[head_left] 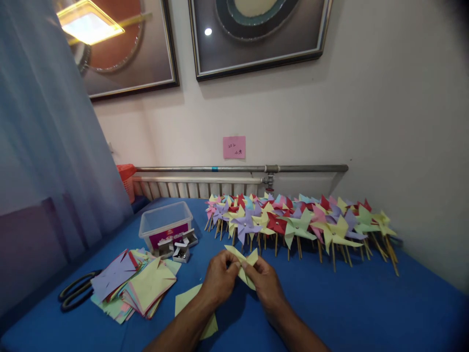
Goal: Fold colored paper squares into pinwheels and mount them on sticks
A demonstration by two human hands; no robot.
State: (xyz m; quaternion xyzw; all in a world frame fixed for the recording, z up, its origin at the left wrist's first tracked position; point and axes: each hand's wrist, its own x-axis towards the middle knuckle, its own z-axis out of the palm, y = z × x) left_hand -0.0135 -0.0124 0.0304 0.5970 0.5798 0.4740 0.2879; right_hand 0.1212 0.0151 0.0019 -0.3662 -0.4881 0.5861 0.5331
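Note:
Between my two hands is a pale yellow paper pinwheel (pixel 242 255), its corners folded in toward the middle. My left hand (pixel 222 275) pinches it from the left, thumb and fingers closed near the centre. From the right, my right hand (pixel 264 281) grips it with the thumb pressed on the middle. Whether a pin is between the fingertips cannot be seen. Under my left forearm lies a pale yellow paper sheet (pixel 188 299), partly covered by the arm. Small open boxes (pixel 181 253) stand left of my hands, one with small metal pieces inside.
Many finished pinwheels on sticks (pixel 298 227) fill the back right. A clear plastic tub (pixel 166 217) stands at back left. Stacks of cut coloured paper (pixel 150 283) lie at left, beside black-handled scissors (pixel 76 292). A pipe (pixel 308 168) runs along the wall; a curtain (pixel 54 122) hangs left.

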